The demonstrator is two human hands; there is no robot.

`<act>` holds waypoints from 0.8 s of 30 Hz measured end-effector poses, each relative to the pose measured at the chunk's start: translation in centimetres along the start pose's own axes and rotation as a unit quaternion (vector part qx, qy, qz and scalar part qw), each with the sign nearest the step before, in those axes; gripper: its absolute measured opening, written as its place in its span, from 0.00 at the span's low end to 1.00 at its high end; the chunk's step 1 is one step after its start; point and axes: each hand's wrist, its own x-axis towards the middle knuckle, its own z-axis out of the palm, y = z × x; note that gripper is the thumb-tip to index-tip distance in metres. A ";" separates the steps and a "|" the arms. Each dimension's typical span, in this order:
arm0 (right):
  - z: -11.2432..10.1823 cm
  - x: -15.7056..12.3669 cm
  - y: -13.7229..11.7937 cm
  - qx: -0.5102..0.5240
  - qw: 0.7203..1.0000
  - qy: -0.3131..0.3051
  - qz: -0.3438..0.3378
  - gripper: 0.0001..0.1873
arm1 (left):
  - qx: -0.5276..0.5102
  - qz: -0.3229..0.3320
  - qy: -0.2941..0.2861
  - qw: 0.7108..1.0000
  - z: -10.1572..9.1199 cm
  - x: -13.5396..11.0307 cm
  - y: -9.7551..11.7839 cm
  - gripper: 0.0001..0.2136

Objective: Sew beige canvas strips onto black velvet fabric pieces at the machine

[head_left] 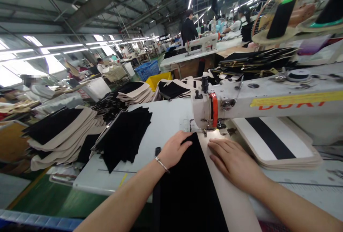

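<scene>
- At the machine (268, 96), our left hand (174, 150) lay open on black cloth (187, 192), right hand (233, 161) open on beige cloth (232, 203).
- Fingers (214, 145) sat near the needle (205, 133); one slip could've nicked them.

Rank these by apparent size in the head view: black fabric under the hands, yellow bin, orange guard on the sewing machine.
1. black fabric, nearest the camera.
2-3. yellow bin and orange guard: about alike; the bin is farther, partly hidden.
</scene>
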 end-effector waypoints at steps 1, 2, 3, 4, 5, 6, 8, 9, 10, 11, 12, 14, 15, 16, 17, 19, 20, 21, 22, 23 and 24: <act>0.0 0.0 0.0 0.001 1.000 0.001 0.002 0.20 | -0.003 0.014 -0.018 1.000 0.4 0.5 0.5 0.14; 0.1 0.0 0.0 0.001 1.000 0.001 0.004 0.21 | 0.002 0.022 -0.035 0.999 1.0 1.0 0.9 0.15; 0.1 -0.1 0.0 0.002 1.000 0.001 0.004 0.22 | 0.012 0.022 -0.047 0.999 1.5 1.6 1.2 0.15; 0.1 -0.1 0.1 0.002 1.000 0.000 0.003 0.23 | 0.021 0.017 -0.051 0.998 2.0 2.2 1.4 0.14; 0.1 -0.1 0.1 0.002 1.000 -0.002 0.002 0.23 | 0.027 0.007 -0.048 0.998 2.4 2.7 1.5 0.14; 0.1 -0.1 0.1 0.002 1.000 -0.004 0.001 0.23 | 0.031 -0.004 -0.042 0.999 2.7 3.1 1.5 0.14; 0.0 -0.1 0.2 0.003 1.000 -0.008 0.000 0.24 | 0.034 -0.020 -0.031 0.999 2.9 3.8 1.5 0.11; 0.0 -0.1 0.2 0.003 1.000 -0.009 0.001 0.25 | 0.035 -0.023 -0.028 0.999 2.9 4.0 1.5 0.09; 0.0 -0.1 0.2 0.003 1.000 -0.010 0.001 0.26 | 0.037 -0.021 -0.026 0.999 2.9 4.2 1.4 0.07; 0.0 0.0 0.2 0.003 1.000 -0.011 0.003 0.27 | 0.038 -0.017 -0.022 0.999 2.9 4.3 1.3 0.05; 0.0 0.0 0.2 0.003 1.000 -0.013 0.005 0.27 | 0.039 -0.015 -0.016 0.999 2.9 4.5 1.2 0.05; 0.0 0.1 0.2 0.003 1.000 -0.015 0.008 0.28 | 0.038 -0.016 -0.004 0.999 3.1 4.7 0.8 0.05; 0.0 0.1 0.2 0.002 1.000 -0.015 0.009 0.29 | 0.037 -0.017 0.000 0.999 3.2 4.8 0.7 0.05; 0.0 0.1 0.2 0.002 1.000 -0.016 0.010 0.29 | 0.036 -0.018 0.002 0.999 3.3 5.0 0.6 0.05; 0.1 0.1 0.3 0.001 1.000 -0.017 0.011 0.29 | 0.036 -0.018 0.001 0.999 3.3 5.1 0.5 0.05; 0.1 0.1 0.3 0.001 1.000 -0.019 0.013 0.30 | 0.040 -0.019 -0.002 0.999 3.3 5.2 0.4 0.05; 0.1 0.1 0.3 0.001 1.000 -0.020 0.014 0.30 | 0.046 -0.018 -0.001 0.999 3.3 5.1 0.5 0.05; 0.1 0.1 0.3 0.001 1.000 -0.021 0.016 0.30 | 0.057 -0.013 0.001 0.998 3.2 5.0 0.7 0.06; 0.1 0.1 0.3 0.002 1.000 -0.021 0.016 0.29 | 0.071 -0.001 0.000 0.997 3.0 4.7 1.0 0.06; 0.0 0.1 0.2 0.005 1.000 -0.022 0.015 0.29 | 0.084 0.018 -0.006 0.996 2.9 4.4 1.2 0.07; 0.0 0.1 0.2 0.008 1.000 -0.024 0.013 0.28 | 0.094 0.043 -0.016 0.994 2.7 4.0 1.5 0.08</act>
